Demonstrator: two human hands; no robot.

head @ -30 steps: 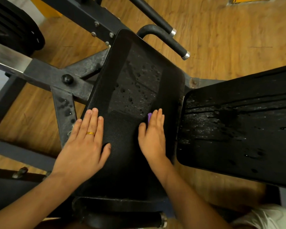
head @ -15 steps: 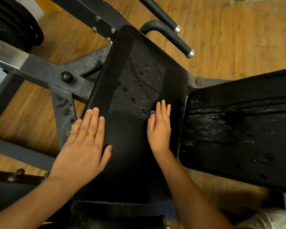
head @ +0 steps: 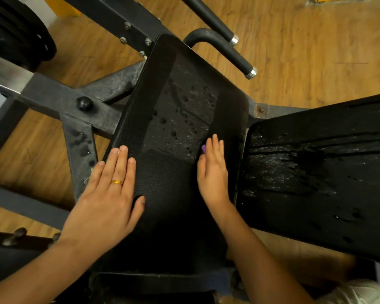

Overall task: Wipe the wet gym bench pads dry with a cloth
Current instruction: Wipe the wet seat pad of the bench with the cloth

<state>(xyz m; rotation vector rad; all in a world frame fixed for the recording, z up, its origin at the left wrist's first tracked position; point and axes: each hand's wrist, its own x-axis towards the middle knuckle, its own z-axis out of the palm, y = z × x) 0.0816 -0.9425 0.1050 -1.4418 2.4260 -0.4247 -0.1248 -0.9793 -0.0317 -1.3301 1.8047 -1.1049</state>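
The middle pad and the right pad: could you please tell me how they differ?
The middle pad has scattered drops on its far half only, the near half looking dry; the right pad shows long streaks and wet sheen. The left hand and the right hand, over a purple cloth, lie flat on the middle pad; nothing touches the right pad. Both are black.
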